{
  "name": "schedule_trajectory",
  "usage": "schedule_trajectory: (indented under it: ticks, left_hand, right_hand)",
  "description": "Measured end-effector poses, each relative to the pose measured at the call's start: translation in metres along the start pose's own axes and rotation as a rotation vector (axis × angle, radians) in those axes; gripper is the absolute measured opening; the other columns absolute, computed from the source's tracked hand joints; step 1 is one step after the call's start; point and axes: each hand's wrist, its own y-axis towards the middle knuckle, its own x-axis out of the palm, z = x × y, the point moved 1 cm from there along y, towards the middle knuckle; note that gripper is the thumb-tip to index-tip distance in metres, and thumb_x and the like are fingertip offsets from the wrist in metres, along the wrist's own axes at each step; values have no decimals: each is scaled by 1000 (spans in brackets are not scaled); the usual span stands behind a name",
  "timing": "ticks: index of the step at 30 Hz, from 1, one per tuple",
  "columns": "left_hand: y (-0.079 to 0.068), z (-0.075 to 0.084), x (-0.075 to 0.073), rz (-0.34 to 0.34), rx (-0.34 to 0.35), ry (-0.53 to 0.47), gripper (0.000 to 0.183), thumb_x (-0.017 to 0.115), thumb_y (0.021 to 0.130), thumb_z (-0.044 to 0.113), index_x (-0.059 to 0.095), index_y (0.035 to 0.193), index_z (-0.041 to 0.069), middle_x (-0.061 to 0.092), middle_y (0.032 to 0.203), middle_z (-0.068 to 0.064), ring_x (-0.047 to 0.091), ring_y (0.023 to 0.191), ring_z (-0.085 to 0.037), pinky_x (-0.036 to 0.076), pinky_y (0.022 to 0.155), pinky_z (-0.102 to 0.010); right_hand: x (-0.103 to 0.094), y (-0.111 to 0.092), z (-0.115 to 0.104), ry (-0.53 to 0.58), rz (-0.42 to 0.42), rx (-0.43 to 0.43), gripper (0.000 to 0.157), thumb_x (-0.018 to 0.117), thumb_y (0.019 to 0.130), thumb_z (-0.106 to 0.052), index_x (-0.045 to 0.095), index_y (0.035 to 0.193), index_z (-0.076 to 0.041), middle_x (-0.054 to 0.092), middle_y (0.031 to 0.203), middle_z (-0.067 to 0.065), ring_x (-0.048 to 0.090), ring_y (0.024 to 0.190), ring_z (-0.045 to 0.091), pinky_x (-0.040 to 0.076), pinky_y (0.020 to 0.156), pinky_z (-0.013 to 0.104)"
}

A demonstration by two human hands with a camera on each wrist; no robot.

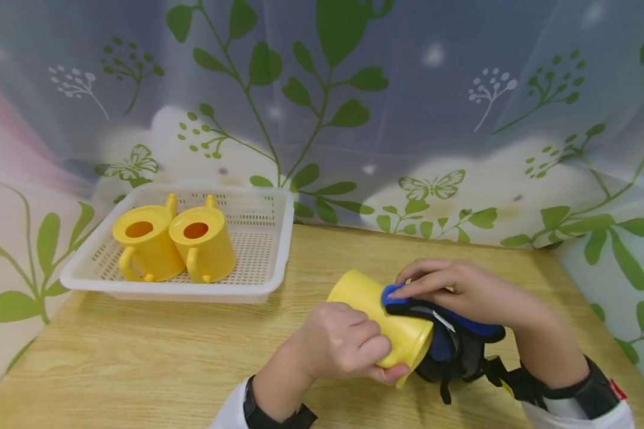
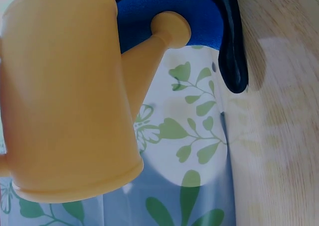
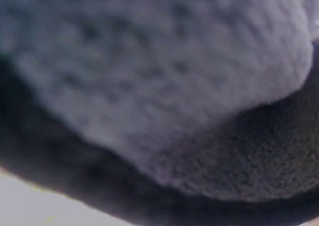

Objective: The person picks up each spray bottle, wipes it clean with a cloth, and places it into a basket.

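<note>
A small yellow watering can (image 1: 356, 292) lies tilted above the table, and my left hand (image 1: 343, 345) grips it near its rim. Its spout (image 2: 144, 61) points into blue cloth in the left wrist view. My right hand (image 1: 461, 289) pinches the edge of a blue-and-black padded fabric piece (image 1: 474, 328) with straps, against the side of the can. The right wrist view is filled with blurred, fuzzy grey fabric (image 3: 169, 71); no fingers show there.
To the left, a white perforated plastic basket (image 1: 252, 289) holds two more yellow watering cans (image 1: 214, 250) standing upright. Everything sits on a wood-grain table (image 1: 155, 351). Behind it hangs a curtain (image 1: 408, 119) printed with leaves and butterflies.
</note>
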Motion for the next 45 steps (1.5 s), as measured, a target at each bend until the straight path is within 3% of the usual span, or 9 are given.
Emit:
schedule_trajectory:
  ticks: [12,18,28,39,45]
  left_hand:
    - [3,1,-1,27,3,-2,40,53,84,42,33,55,24,27,47,16,17,43,4,15,41,-8]
    - [5,4,-1,68,31,21,39,56,81,44,33,55,24,28,47,17,17,43,5,15,41,-8]
    - [2,2,1,58,10,-19,40,56,81,43,34,54,23,29,48,16,18,43,4,15,42,-8]
    - [1,-6,-2,106,52,40,39,51,84,41,33,55,23,29,48,15,18,43,4,17,39,-9]
    - [1,-9,-4,117,57,60,38,52,84,41,34,56,23,31,48,15,18,43,3,18,40,-9]
  right_hand:
    - [16,31,22,69,29,206,27,52,91,-6,64,112,-17,62,108,-1,55,98,11,49,78,32]
    - [22,30,27,115,50,251,26,54,90,-7,64,111,-16,63,108,1,56,97,12,49,77,32]
    - [22,20,32,122,46,181,25,52,91,-8,63,113,-15,62,110,4,56,99,14,49,79,33]
    - [21,-9,25,161,137,72,35,54,86,5,64,112,-17,62,112,4,56,103,15,49,81,27]
    - [14,-23,21,200,148,33,40,54,81,15,64,111,-10,61,112,5,56,102,17,50,79,25]
